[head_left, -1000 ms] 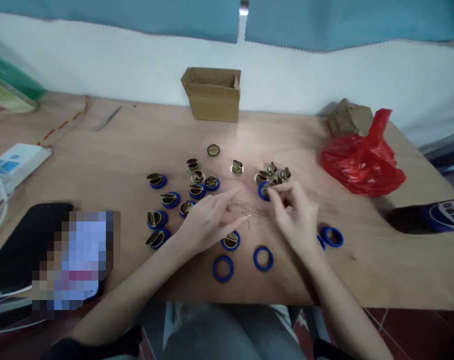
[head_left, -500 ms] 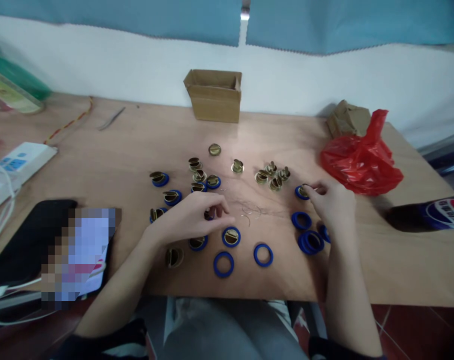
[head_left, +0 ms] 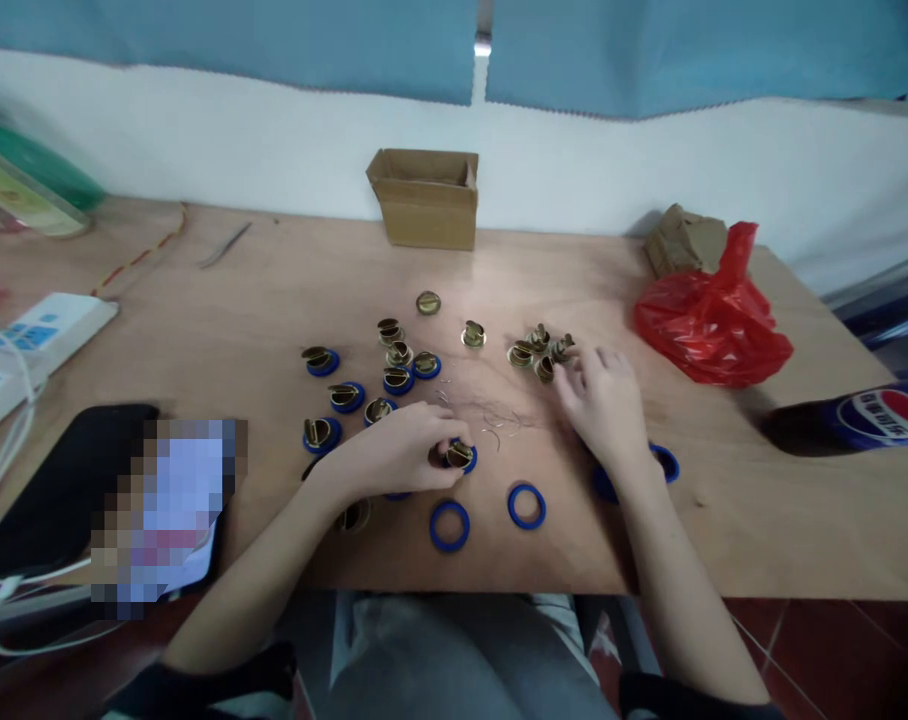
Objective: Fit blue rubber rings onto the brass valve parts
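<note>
My left hand is closed, its thumb and fingers pinching a brass disc fitting in a blue ring just above the tabletop. My right hand is at a small group of brass disc fittings, thumb and forefinger apart beside the nearest ones. Several more fittings seated in blue rings lie left of centre, some partly hidden by my left hand. Two bare blue rings lie near the front edge. Other blue rings are partly covered by my right forearm.
Thin wire bits lie between my hands. At the back stands an open cardboard box. To the right are a red plastic bag and a cola bottle on its side. Phones and a power strip occupy the left.
My right hand has moved left and away from me, from a blue-ringed fitting to the brass group. My left hand has closed on a blue-ringed fitting.
</note>
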The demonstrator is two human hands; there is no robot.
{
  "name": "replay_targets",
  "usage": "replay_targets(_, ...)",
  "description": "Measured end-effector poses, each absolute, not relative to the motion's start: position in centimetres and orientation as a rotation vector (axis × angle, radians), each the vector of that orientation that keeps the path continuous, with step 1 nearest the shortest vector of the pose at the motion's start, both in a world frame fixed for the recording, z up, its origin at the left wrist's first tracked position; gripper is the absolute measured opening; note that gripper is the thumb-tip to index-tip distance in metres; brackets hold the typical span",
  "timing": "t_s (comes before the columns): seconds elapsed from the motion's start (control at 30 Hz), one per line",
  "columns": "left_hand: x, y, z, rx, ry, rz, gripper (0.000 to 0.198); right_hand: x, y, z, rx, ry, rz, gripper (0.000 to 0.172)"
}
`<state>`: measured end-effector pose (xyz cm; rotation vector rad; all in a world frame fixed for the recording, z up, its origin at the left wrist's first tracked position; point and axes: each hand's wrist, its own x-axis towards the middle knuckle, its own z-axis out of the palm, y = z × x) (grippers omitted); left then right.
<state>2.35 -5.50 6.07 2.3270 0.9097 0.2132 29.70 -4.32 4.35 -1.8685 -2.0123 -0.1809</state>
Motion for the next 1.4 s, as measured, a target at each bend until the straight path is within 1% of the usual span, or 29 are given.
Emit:
replay_targets(0.13, 2.0, -5.3, 6.0, 2.326, 0.925, 0.121, 0.016, 28.2, -4.9, 3.4, -1.84, -2.218, -0.224, 0.026)
replay_targets(0.27, 2.1, -5.4, 5.4, 2.365, 0.96, 0.195, 0.011, 28.2, -5.1, 2.9, -1.862, -2.164, -0.188, 0.03)
replay_targets(0.37, 2.6, -5.6, 4.8, 2.478, 0.964, 0.287, 0.025, 28.4, -5.0, 3.0, -1.821, -2.088, -0.122, 0.032)
replay_targets(0.4, 2.7, -5.6, 4.6, 2.521, 0.952, 0.311, 0.026, 28.4, -5.0, 3.1, -1.798, -2.067, -0.095, 0.032)
replay_targets(0.5, 3.0, -5.5, 4.3, 2.568, 0.914, 0.401, 0.02, 27.9, -5.3, 4.2, -1.695, -1.975, 0.018, 0.029)
replay_targets(0.57, 3.1, -5.5, 4.2, 2.562, 0.913, 0.483, 0.019, 27.3, -5.9, 5.2, -1.577, -1.884, 0.172, 0.026)
replay_targets(0.63, 3.3, -5.5, 4.1, 2.567, 0.942, 0.596, 0.021, 26.5, -6.5, 6.2, -1.428, -1.78, 0.397, 0.024)
replay_targets(0.67, 3.3, -5.6, 4.0, 2.569, 0.965, 0.668, 0.027, 26.1, -6.9, 6.5, -1.343, -1.744, 0.531, 0.022)
replay_targets(0.73, 3.5, -5.6, 3.9, 2.554, 1.011, 0.806, 0.047, 25.3, -7.5, 6.9, -1.194, -1.683, 0.776, 0.018)
replay_targets(0.77, 3.5, -5.7, 3.8, 2.539, 1.02, 0.847, 0.053, 25.0, -7.7, 6.9, -1.132, -1.666, 0.883, 0.016)
replay_targets(0.8, 3.5, -5.7, 3.9, 2.524, 1.013, 0.855, 0.054, 24.7, -7.8, 6.8, -1.081, -1.653, 0.972, 0.015)
replay_targets(0.9, 3.4, -5.8, 4.2, 2.469, 0.975, 0.767, 0.035, 24.4, -8.1, 6.4, -0.988, -1.618, 1.155, 0.016)
replay_targets(0.97, 3.4, -5.8, 4.4, 2.424, 0.994, 0.749, 0.027, 24.4, -8.1, 6.3, -0.959, -1.584, 1.229, 0.015)
replay_targets(1.03, 3.4, -5.9, 4.4, 2.393, 1.028, 0.808, 0.028, 24.7, -8.1, 6.4, -0.95, -1.558, 1.22, 0.016)
replay_targets(1.17, 3.1, -5.5, 4.0, 2.368, 1.193, 0.982, 0.034, 25.5, -8.1, 7.0, -1.052, -1.682, 0.921, 0.008)
replay_targets(1.27, 2.7, -5.0, 4.0, 2.363, 1.415, 1.086, 0.034, 25.7, -8.5, 7.0, -1.128, -1.954, 0.806, 0.012)
replay_targets(1.37, 2.3, -4.6, 4.5, 2.335, 1.535, 1.146, 0.034, 24.5, -9.6, 6.4, -1.087, -2.286, 0.73, 0.016)
replay_targets(1.4, 2.3, -4.6, 4.6, 2.322, 1.559, 1.169, 0.034, 23.9, -10.1, 6.0, -1.062, -2.423, 0.664, 0.023)
